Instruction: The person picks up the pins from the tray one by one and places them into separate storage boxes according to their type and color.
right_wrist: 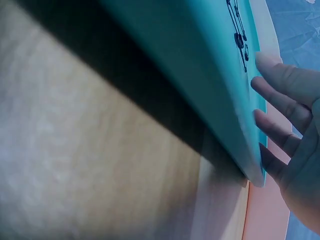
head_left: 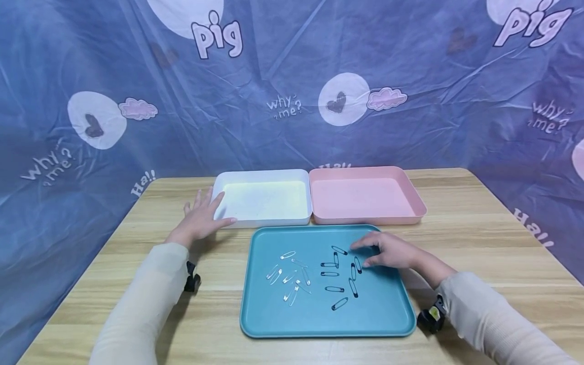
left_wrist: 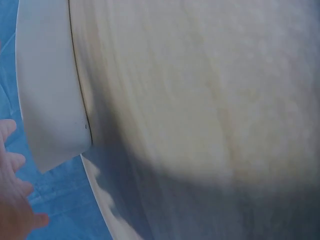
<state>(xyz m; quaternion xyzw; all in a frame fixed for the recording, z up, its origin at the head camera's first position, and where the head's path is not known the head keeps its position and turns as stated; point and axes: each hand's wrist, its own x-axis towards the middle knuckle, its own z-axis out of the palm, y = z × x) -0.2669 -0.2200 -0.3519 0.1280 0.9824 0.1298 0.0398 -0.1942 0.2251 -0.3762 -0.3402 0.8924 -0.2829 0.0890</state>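
Black safety pins (head_left: 334,289) lie scattered on the right half of a teal tray (head_left: 292,324), and silver safety pins (head_left: 288,255) on its left half. Over the tray's upper right part, beside the black pins, is my right hand (head_left: 388,251), fingers loosely bent and apart, holding nothing. In the right wrist view the right hand (right_wrist: 295,120) shows spread fingers near the tray's edge. My left hand (head_left: 198,220) is at the left edge of a white tray (head_left: 263,223), fingers spread; whether it touches the rim cannot be told.
A pink tray (head_left: 369,220) stands against the white one's right side, both behind the teal tray. All rest on a wooden table (head_left: 214,314). A blue printed cloth (head_left: 255,116) hangs behind the table.
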